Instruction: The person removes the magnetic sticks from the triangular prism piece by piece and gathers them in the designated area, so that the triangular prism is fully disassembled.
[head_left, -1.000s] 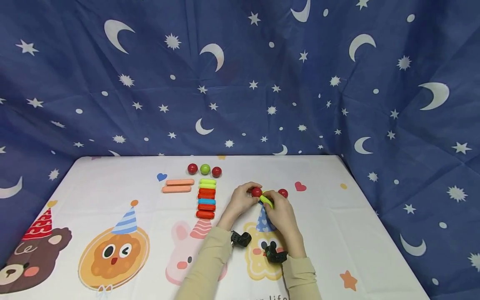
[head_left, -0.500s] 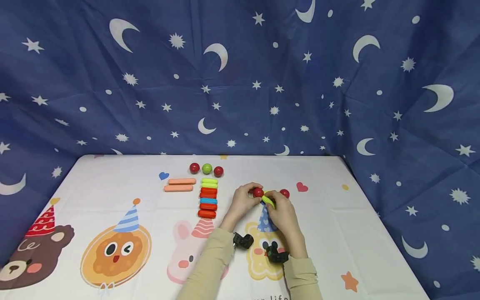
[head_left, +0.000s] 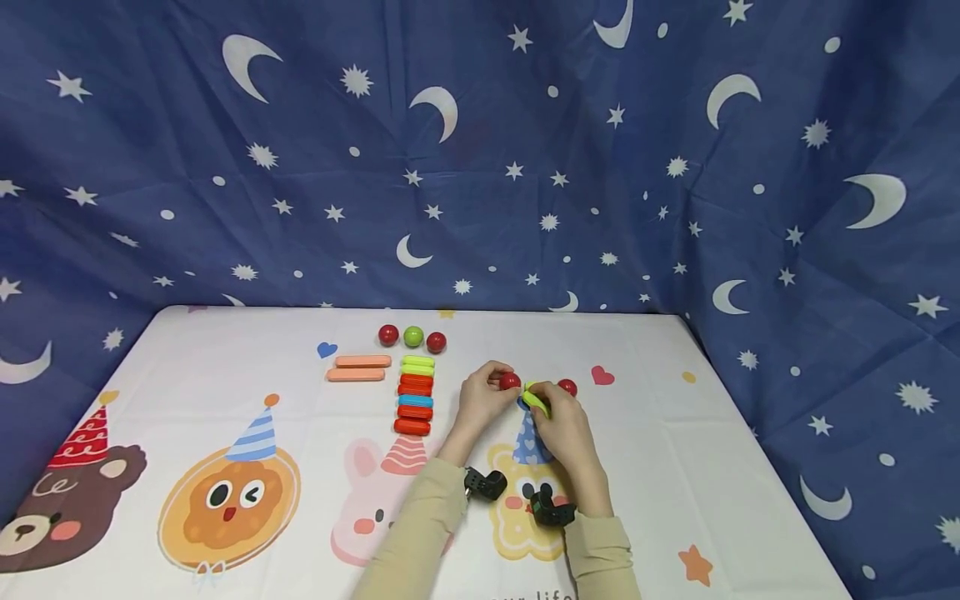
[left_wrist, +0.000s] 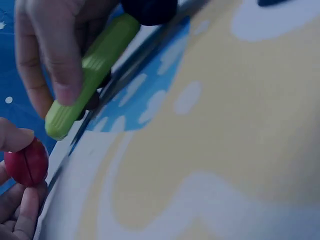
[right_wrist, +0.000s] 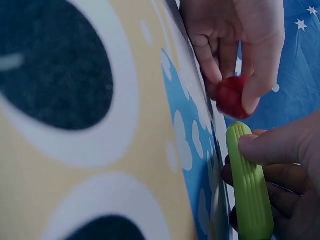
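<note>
My left hand point(head_left: 483, 404) pinches a shiny red ball point(head_left: 510, 380) between thumb and fingertips; the left wrist view shows a thin dark line across this ball point(left_wrist: 27, 162). Just to its right, my right hand point(head_left: 558, 415) grips a lime-green ribbed magnetic rod point(head_left: 536, 403), thumb on one side and fingers on the other. In the right wrist view the near end of the rod point(right_wrist: 248, 185) points at the ball point(right_wrist: 232, 97), with a small gap between them. Another bit of green shows above the right fingers. A second red ball point(head_left: 567, 387) lies beyond the right hand, partly hidden by it.
Left of the hands, a column of short rods point(head_left: 414, 400) in lime, red and blue lies on the printed white tablecloth point(head_left: 675, 467). Beside it are two long orange rods point(head_left: 358, 375). Behind sit two red balls point(head_left: 388, 335) and a green ball point(head_left: 413, 337). A blue starry curtain point(head_left: 480, 167) closes the back.
My left hand has drawn the red ball slightly left and back, so a gap shows between it and the green rod. The right hand stays nearly in place, still gripping the rod.
</note>
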